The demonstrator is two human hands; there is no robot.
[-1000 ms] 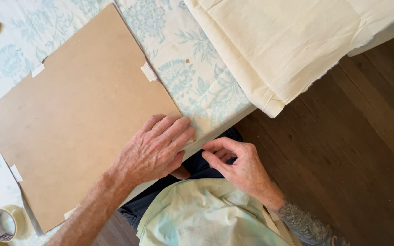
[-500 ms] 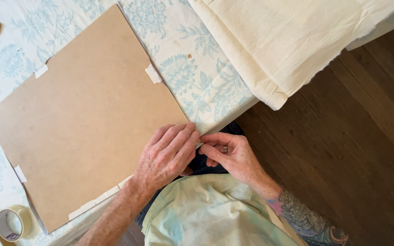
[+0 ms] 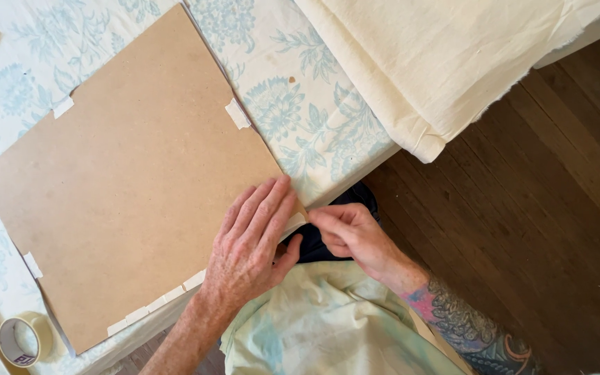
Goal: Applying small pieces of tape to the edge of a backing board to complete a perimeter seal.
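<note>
Pinched between thumb and fingertips of the right hand (image 3: 345,232): the end of a pale tape strip (image 3: 294,222), at the near corner of a brown hardboard panel (image 3: 133,180). Grip narrow, closed on the tape. Left hand (image 3: 255,243): flat, palm down, fingers together, pressing the panel's corner just beside the strip; it grasps nothing. Both hands nearly touching at the table's near edge, above a pale green garment (image 3: 328,326). Panel: lying flat on a tablecloth (image 3: 300,118) printed with blue flowers, tilted to the table edge. Short tape tabs (image 3: 237,113) along its edges, several in a row on the near side. Tape roll (image 3: 26,340): at the left, near the panel's lower corner. Cream fabric (image 3: 446,62): folded, farther off, overhanging the table. Dark wooden floor (image 3: 536,229): to the right.
</note>
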